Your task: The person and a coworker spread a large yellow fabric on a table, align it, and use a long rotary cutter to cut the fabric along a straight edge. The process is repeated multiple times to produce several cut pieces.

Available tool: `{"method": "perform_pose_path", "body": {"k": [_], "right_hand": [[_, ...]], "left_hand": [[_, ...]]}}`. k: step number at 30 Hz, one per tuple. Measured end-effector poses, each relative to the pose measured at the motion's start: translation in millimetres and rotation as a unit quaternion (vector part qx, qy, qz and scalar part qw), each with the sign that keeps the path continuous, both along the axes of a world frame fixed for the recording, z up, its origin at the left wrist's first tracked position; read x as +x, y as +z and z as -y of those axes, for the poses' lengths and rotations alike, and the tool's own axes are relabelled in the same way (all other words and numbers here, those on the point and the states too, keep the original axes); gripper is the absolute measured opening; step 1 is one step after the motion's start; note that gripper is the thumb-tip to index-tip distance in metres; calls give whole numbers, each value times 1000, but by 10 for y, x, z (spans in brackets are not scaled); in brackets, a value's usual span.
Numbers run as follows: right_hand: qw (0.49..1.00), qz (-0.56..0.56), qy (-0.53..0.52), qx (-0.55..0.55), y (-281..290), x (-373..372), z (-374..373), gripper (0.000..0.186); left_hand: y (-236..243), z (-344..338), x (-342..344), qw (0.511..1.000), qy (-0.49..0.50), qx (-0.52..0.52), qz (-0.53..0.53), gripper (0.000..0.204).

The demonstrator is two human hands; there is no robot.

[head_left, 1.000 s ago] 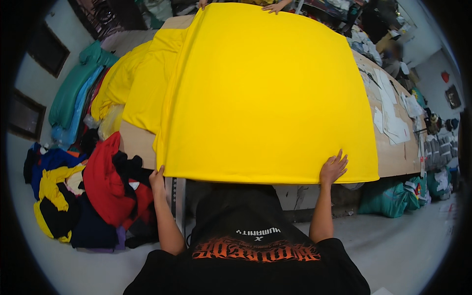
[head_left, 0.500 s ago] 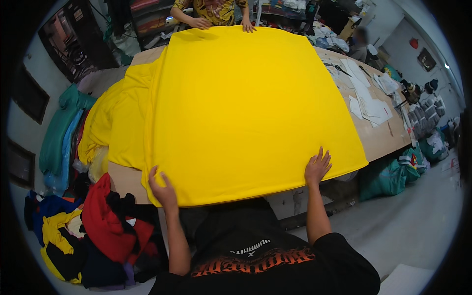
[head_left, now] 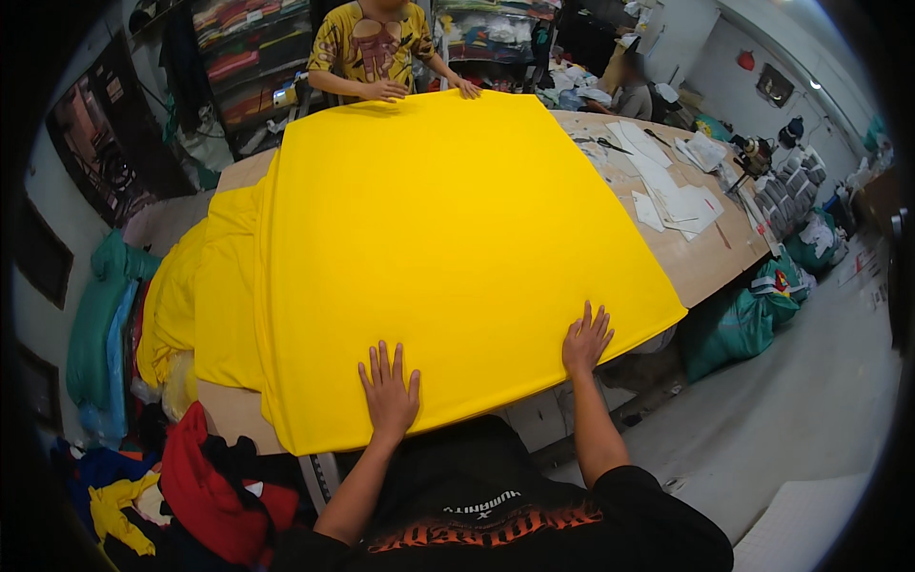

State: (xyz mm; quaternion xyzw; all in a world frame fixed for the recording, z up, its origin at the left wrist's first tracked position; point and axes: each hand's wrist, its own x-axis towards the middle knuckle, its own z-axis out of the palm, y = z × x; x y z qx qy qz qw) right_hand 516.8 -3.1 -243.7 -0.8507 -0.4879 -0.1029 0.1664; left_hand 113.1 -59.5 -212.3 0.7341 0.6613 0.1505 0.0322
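Observation:
A large sheet of yellow fabric [head_left: 429, 257] lies spread over the table, its near edge running along the table's front. Fingers spread, my left hand [head_left: 390, 396] rests flat on the cloth near the front edge, left of the middle. My right hand [head_left: 587, 343] lies flat on it too, close to the near right corner. Across the table a co-worker [head_left: 372, 48] in a yellow patterned shirt has both hands on the far edge of the cloth. More yellow fabric [head_left: 224, 286] is bunched in loose folds at the left side.
White paper pattern pieces [head_left: 658, 176] and black scissors [head_left: 613, 145] lie on the wooden table [head_left: 729, 250] at the right. A heap of red, black and yellow garments [head_left: 205, 486] sits at lower left. Green sacks [head_left: 743, 329] stand under the table's right end. Another person [head_left: 633, 91] sits at the back.
My left hand has moved right from the cloth's left corner and now lies flat further in. My right hand stays near the right corner. The view has shifted, showing more of the far side.

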Motion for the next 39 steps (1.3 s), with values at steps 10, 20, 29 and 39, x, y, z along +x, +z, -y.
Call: {"method": "perform_pose_path", "body": {"k": [10,20,29,39], "right_hand": [[1000,14,-8,22,-22,-9,-3,51],[999,13,4,31,-11,-13,19,50],[1000,11,-8,21,-8,-21,3,50],[999,45,-11,-22,-47,10,-19,51]], "left_hand": [[69,9,55,999,11,24,22,59],[43,-6,26,998,25,40,45,57],[69,-19,22,997,25,31,68,56],[-19,-6,-27,994,27,60,84,54]]}}
